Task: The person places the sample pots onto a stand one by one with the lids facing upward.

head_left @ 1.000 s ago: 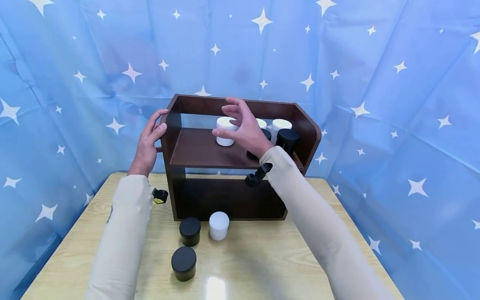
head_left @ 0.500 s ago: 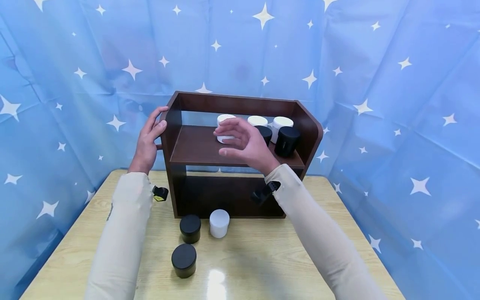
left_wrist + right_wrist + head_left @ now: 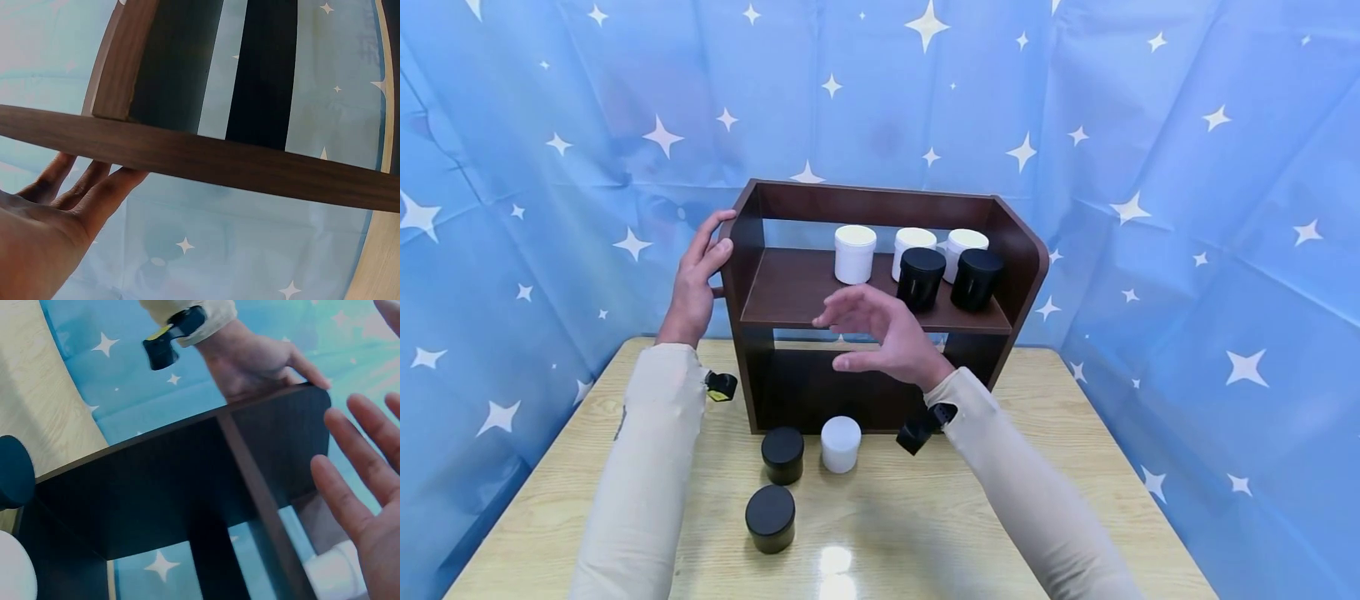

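Note:
My left hand [image 3: 691, 279] touches the left side panel [image 3: 741, 258] of a dark brown two-tier shelf [image 3: 793, 287], thumb at its front edge. In the left wrist view, straight fingers [image 3: 106, 197] press on that panel's outer face. Nothing is held in my right hand [image 3: 887, 337], its fingers spread in front of the upper board's front edge. Just beyond it on that board stand a white jar [image 3: 853, 257], two more white jars toward the right, and two black jars [image 3: 921, 282] before those. Part of a white jar [image 3: 337, 569] shows beside my right fingers in the right wrist view.
On the wooden table [image 3: 1000, 500], before the shelf, stand a white jar [image 3: 840, 446] and two black jars, one behind [image 3: 783, 457] and a nearer black jar [image 3: 771, 521]. A blue star-patterned curtain [image 3: 880, 100] hangs behind and at both sides.
My right hand has drawn back and down from beside the leftmost white jar, which stays standing on the upper board in full view. The left hand keeps its place on the side panel.

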Available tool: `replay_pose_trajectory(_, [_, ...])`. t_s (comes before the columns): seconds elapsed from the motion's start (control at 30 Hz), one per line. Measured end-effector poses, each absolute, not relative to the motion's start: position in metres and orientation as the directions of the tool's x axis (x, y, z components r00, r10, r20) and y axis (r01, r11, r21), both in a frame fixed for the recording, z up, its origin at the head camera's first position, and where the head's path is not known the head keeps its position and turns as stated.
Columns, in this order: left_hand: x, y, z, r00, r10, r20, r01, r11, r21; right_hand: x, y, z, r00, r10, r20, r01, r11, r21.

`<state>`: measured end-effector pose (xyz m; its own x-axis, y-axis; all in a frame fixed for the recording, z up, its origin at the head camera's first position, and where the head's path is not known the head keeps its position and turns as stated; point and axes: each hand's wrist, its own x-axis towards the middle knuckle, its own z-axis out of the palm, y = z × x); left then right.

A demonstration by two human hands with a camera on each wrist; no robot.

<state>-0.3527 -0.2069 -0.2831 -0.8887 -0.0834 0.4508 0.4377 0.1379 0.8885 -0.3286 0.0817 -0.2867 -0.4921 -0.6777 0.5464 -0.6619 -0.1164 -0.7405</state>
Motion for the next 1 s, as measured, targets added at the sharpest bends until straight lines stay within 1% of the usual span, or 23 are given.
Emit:
replay_pose_trajectory(0.17, [-0.352,-0.206,-0.282,-0.89,-0.085,0.449,0.436,0.136,0.89,-0.328,0.084,-0.303,-0.49,-0.713,0.502,-0.622,-0.118,-0.774])
replay_pose_trajectory(0.33, [-0.348,-0.204,-0.279,-0.89,-0.085,0.448,0.434,0.143,0.89,-0.33,0.086,-0.325,-0.514,-0.739,0.436,-0.579,-0.077,-0.812])
replay_pose_trajectory(0.5, [-0.337,-0.202,-0.275,-0.891,-0.082,0.447,0.432,0.149,0.889,-0.336,0.089,-0.359,-0.562,-0.736,0.379,-0.542,-0.019,-0.84])
replay_pose_trajectory(0.63, [-0.331,-0.202,-0.276,-0.895,-0.083,0.438,0.423,0.152,0.893,-0.341,0.091,-0.387,-0.616,-0.713,0.333,-0.523,0.055,-0.85])
replay_pose_trajectory(0.8, [-0.339,-0.206,-0.282,-0.896,-0.082,0.437,0.424,0.14,0.895,-0.345,0.093,-0.413,-0.678,-0.68,0.279,-0.486,0.13,-0.864])
replay_pose_trajectory(1.0, [-0.35,-0.208,-0.284,-0.888,-0.078,0.453,0.441,0.135,0.887,-0.348,0.094,-0.431,-0.717,-0.654,0.241,-0.463,0.189,-0.866])
